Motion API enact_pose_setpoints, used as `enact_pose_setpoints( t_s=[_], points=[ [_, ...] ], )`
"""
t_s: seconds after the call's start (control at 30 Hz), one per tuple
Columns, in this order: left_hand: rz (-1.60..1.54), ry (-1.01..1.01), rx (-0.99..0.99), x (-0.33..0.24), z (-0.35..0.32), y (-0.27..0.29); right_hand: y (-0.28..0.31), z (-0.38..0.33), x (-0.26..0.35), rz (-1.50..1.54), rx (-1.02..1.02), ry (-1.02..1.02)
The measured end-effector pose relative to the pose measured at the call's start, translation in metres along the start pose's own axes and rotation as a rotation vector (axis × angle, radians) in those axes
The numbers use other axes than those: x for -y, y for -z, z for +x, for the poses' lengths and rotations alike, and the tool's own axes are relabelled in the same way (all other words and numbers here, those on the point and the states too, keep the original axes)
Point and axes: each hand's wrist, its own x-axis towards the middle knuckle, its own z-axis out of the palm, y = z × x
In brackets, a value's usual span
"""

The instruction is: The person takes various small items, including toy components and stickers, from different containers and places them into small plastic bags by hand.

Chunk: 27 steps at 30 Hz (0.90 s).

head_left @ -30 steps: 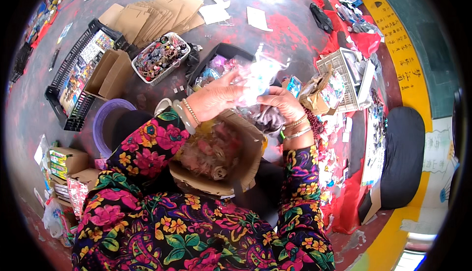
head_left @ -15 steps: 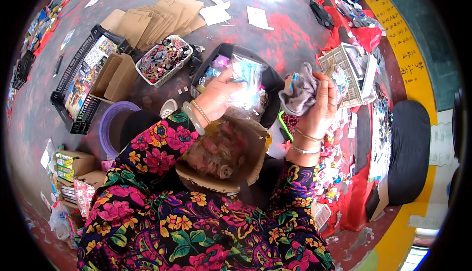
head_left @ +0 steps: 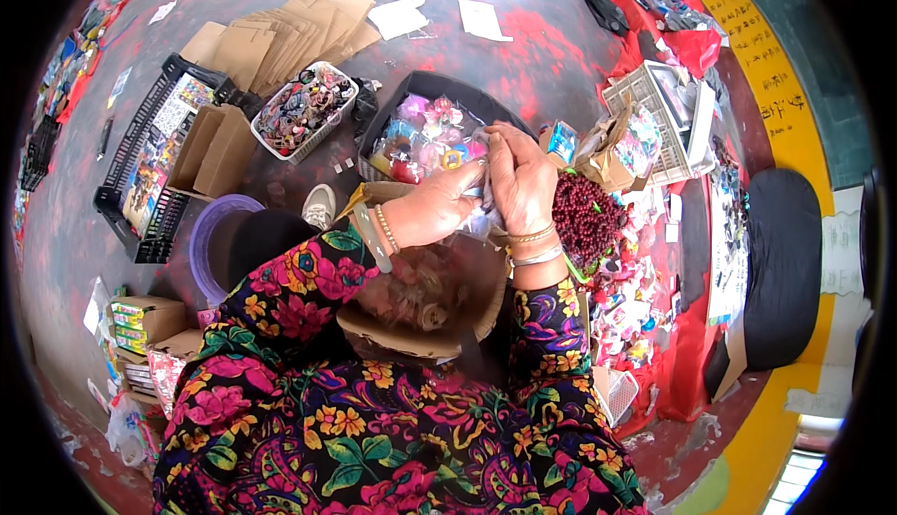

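My left hand (head_left: pixel 428 208) and my right hand (head_left: pixel 525 183) meet above the cardboard box on my lap. Between them is a clear plastic bag (head_left: pixel 479 223), pinched by my left fingers. A greyish-purple strip of cloth (head_left: pixel 487 175) shows at my right fingers, which are closed around it; most of it is hidden by the hands, so how far it sits inside the bag I cannot tell. Below, the open cardboard box (head_left: pixel 492 307) holds several clear bags with reddish contents. Just beyond my hands, a black bin (head_left: pixel 467 82) contains colourful bagged trinkets.
To the right lie dark red beads (head_left: pixel 587 221), a small carton (head_left: pixel 607 164) and a cream crate (head_left: pixel 645 90). On the left stand a white basket of hair ties (head_left: pixel 306 111), a purple tub (head_left: pixel 207 239) and a black crate (head_left: pixel 140 251). Flattened cardboard (head_left: pixel 299 34) lies farther off.
My right hand has moved left with the grey cloth and joined my left hand at the plastic bag. The bag has come nearer to me, uncovering the bin's contents and the beads.
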Motion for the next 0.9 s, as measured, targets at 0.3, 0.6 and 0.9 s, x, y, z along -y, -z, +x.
enact_pose_setpoints(
  t_s=[0.3,0.6,0.9],
  points=[
    [-0.860,0.190,-0.119,-0.016,0.002,0.009,0.031,0.014,-0.055,0.675,0.075,-0.768],
    [-1.018,0.147,-0.286,-0.007,0.009,0.004,0.029,0.010,0.006,0.740,-0.214,-0.178],
    [-1.266,0.260,-0.264,0.007,0.002,0.002,-0.020,-0.001,-0.006,-0.080,0.100,0.413]
  ],
)
